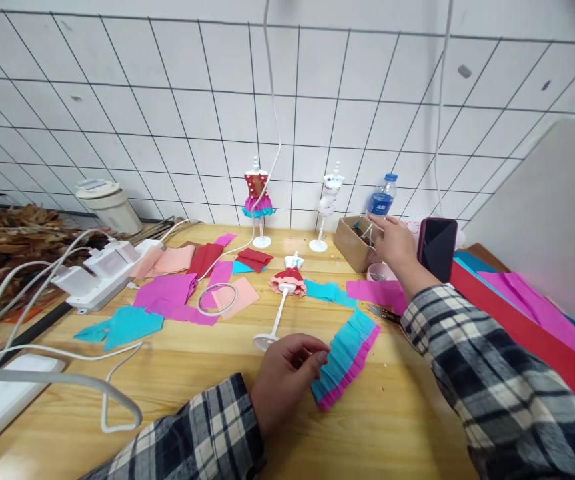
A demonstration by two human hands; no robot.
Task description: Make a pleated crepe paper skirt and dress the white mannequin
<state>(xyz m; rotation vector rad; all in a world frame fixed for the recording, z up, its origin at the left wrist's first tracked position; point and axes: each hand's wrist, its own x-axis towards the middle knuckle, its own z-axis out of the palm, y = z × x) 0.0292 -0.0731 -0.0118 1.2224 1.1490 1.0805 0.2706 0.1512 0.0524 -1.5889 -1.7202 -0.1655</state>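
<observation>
My left hand (292, 377) is low in the middle, thumb and fingertips pinched together. Whatever they hold, if anything, is too small to make out. Its fingertips meet the left edge of a pleated blue crepe paper strip (346, 352) with a magenta border. My right hand (392, 243) stretches over the cardboard box (350, 250), index finger extended and the other fingers partly hidden; I see nothing held. Just beyond my left hand, a small dress form (287, 283) in a red and peach skirt lies tipped over, its white round base towards me.
Two dress forms stand at the wall, one dressed (257, 190), one white (330, 193). A water bottle (381, 199), phone (436, 247), pink bowl (380, 272) and scissors (385, 313) are at right. Crepe paper pieces (167, 293), a ring (217, 299) and a power strip (102, 287) lie left.
</observation>
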